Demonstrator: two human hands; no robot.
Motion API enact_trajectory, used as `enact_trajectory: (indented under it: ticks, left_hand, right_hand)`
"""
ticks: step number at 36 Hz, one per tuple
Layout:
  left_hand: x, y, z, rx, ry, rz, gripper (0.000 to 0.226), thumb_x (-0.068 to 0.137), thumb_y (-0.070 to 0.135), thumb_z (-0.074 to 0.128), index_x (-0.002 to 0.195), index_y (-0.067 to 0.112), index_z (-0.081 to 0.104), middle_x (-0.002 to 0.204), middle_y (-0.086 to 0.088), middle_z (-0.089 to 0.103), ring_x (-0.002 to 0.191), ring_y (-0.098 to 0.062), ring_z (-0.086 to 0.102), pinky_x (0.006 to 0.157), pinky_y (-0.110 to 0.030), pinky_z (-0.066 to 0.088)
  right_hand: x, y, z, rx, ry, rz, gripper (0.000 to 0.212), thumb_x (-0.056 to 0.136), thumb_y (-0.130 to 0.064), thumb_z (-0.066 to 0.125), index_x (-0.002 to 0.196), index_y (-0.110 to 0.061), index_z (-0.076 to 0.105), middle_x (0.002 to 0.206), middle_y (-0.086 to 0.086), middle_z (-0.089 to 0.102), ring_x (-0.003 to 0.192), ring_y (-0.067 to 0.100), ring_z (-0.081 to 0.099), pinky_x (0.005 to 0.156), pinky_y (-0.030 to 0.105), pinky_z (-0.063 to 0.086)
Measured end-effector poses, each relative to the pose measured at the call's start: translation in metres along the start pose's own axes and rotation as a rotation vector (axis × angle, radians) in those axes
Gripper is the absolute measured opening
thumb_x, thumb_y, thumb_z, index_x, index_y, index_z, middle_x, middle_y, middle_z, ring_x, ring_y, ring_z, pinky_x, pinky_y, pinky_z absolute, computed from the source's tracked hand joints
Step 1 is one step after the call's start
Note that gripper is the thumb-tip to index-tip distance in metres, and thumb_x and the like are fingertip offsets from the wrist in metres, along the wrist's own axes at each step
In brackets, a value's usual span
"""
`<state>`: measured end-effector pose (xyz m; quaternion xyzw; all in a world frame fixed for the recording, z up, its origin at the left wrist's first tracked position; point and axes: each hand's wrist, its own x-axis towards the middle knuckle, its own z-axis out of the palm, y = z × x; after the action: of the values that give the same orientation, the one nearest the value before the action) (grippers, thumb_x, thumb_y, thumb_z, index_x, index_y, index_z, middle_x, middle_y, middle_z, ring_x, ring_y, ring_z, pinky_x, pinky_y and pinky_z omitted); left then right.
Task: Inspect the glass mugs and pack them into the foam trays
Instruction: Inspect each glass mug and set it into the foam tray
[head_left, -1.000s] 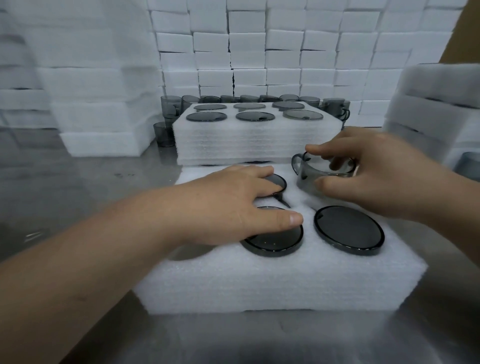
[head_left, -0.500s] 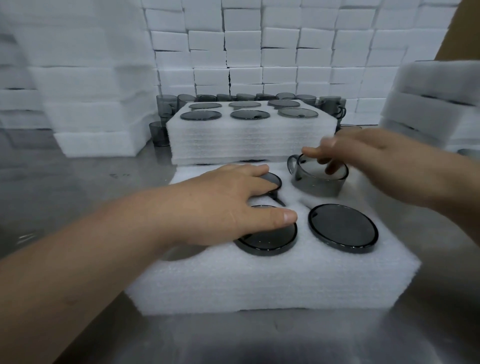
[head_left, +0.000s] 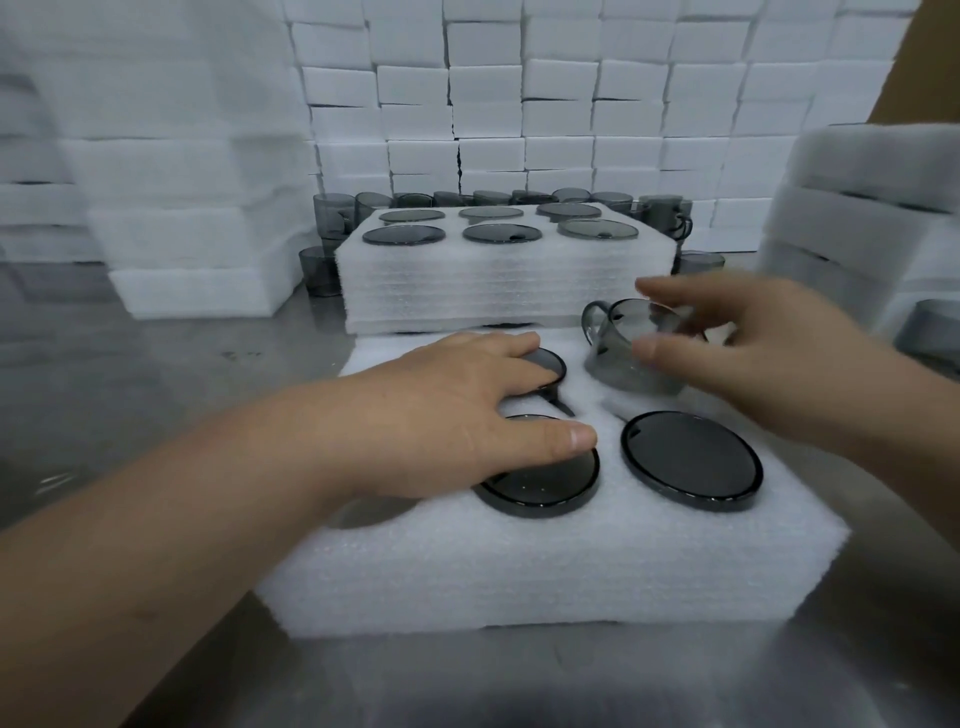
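The left hand is being laid flat, fingers straight and relaxed, on the near foam tray. Its fingertips are being rested over the back-middle mug and its thumb over the front-middle mug. Judging by that spread, the light tray is being steadied so that it does not slide or lift.

A glass mug is being held by the right hand, thumb against the near wall and fingers curled over the rim, though the contact is being softened by motion blur. The mug is being kept slightly tilted at the tray's back-right pocket, partly sunk, with its handle turned to the left. This is probably so that the handle meets the slot cut in the foam. A grip at the rim seems suited to lowering it straight down.

Just in front of it, the front-right mug is being shown fully seated, flush with the foam.

Beyond the near tray, a filled tray is being kept on the bench, all six pockets occupied. Loose mugs are being stored behind and beside it, presumably awaiting inspection. Foam stacks are being kept on either side, and the back is being closed off by a wall of foam blocks.
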<state>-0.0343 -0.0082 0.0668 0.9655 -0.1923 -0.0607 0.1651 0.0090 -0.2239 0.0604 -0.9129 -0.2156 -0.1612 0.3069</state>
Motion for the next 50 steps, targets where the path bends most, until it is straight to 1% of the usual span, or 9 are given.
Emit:
enact_trajectory:
  ticks: [5, 13, 19, 24, 27, 31, 39, 45, 50]
  left_hand:
    - [0.001, 0.0, 0.001, -0.007, 0.005, -0.001, 0.108, 0.041, 0.085, 0.022, 0.14, 0.045, 0.031, 0.151, 0.029, 0.006, 0.137, 0.009, 0.002, 0.112, -0.022, 0.005]
    - [0.001, 0.001, 0.001, 0.007, 0.014, 0.002, 0.106, 0.043, 0.082, 0.021, 0.141, 0.043, 0.031, 0.152, 0.026, 0.006, 0.135, 0.009, 0.003, 0.106, -0.017, 0.005]
    - [0.001, 0.0, 0.001, 0.018, 0.017, -0.001, 0.106, 0.042, 0.083, 0.02, 0.141, 0.045, 0.027, 0.152, 0.028, 0.005, 0.134, 0.011, 0.003, 0.104, -0.016, 0.004]
    - [0.001, 0.0, 0.002, 0.013, 0.02, 0.004, 0.107, 0.043, 0.082, 0.02, 0.142, 0.043, 0.027, 0.152, 0.026, 0.006, 0.134, 0.012, 0.003, 0.104, -0.016, 0.003]
    - [0.002, -0.001, 0.002, 0.012, 0.028, 0.006, 0.108, 0.042, 0.082, 0.02, 0.142, 0.043, 0.028, 0.152, 0.027, 0.006, 0.13, 0.015, 0.005, 0.101, -0.014, 0.002]
    - [0.002, -0.001, 0.003, 0.013, 0.031, 0.0, 0.109, 0.04, 0.082, 0.019, 0.142, 0.044, 0.028, 0.152, 0.028, 0.005, 0.131, 0.014, 0.004, 0.101, -0.014, 0.002]
    - [0.0, 0.001, 0.002, 0.014, 0.028, 0.003, 0.108, 0.042, 0.08, 0.019, 0.142, 0.042, 0.029, 0.153, 0.025, 0.006, 0.135, 0.009, 0.002, 0.104, -0.016, 0.003]
    - [0.001, 0.002, 0.002, 0.013, 0.023, -0.001, 0.107, 0.042, 0.079, 0.018, 0.142, 0.042, 0.028, 0.152, 0.027, 0.005, 0.136, 0.009, 0.001, 0.105, -0.017, 0.002]
    - [0.001, 0.001, 0.002, 0.011, 0.023, 0.003, 0.103, 0.045, 0.079, 0.019, 0.141, 0.044, 0.029, 0.152, 0.027, 0.005, 0.135, 0.01, 0.002, 0.106, -0.018, 0.003]
  right_hand:
    - [-0.001, 0.0, 0.003, -0.036, 0.006, -0.079, 0.073, 0.059, -0.055, 0.06, 0.13, -0.038, 0.05, 0.094, -0.029, 0.057, 0.086, -0.017, 0.049, 0.067, 0.001, 0.036]
    - [-0.002, -0.007, -0.003, 0.151, 0.303, -0.15, 0.057, 0.047, -0.072, 0.061, 0.095, -0.045, 0.045, 0.092, -0.025, 0.053, 0.082, -0.012, 0.052, 0.067, 0.002, 0.037]
    - [-0.002, -0.007, 0.005, 0.187, 0.086, -0.123, 0.072, 0.037, -0.084, 0.064, 0.092, -0.045, 0.04, 0.126, -0.03, 0.041, 0.118, -0.008, 0.041, 0.095, 0.014, 0.031]
    - [-0.006, -0.005, -0.003, 0.234, -0.138, -0.178, 0.053, 0.053, -0.065, 0.058, 0.1, -0.066, 0.034, 0.115, -0.03, 0.05, 0.106, -0.006, 0.054, 0.097, 0.032, 0.041]
    - [-0.006, -0.002, -0.008, 0.099, -0.186, -0.184, 0.062, 0.056, -0.054, 0.049, 0.109, -0.074, 0.023, 0.117, -0.039, 0.045, 0.1, -0.01, 0.052, 0.087, 0.016, 0.041]
    - [-0.005, 0.0, -0.007, 0.028, -0.082, -0.25, 0.063, 0.064, -0.032, 0.055, 0.119, -0.053, 0.031, 0.112, -0.038, 0.042, 0.088, -0.02, 0.049, 0.072, -0.002, 0.034]
    - [0.0, 0.007, -0.012, 0.021, 0.016, -0.244, 0.049, 0.056, -0.061, 0.055, 0.102, -0.049, 0.045, 0.126, -0.039, 0.041, 0.104, -0.029, 0.039, 0.085, -0.005, 0.027]
    - [0.002, 0.008, -0.006, 0.139, 0.12, -0.112, 0.057, 0.042, -0.067, 0.062, 0.089, -0.038, 0.045, 0.098, -0.021, 0.062, 0.096, -0.009, 0.057, 0.084, 0.016, 0.043]
    - [0.004, 0.0, 0.008, 0.007, 0.216, -0.119, 0.099, 0.04, -0.078, 0.051, 0.13, -0.041, 0.038, 0.094, -0.021, 0.052, 0.078, -0.01, 0.049, 0.071, 0.012, 0.034]
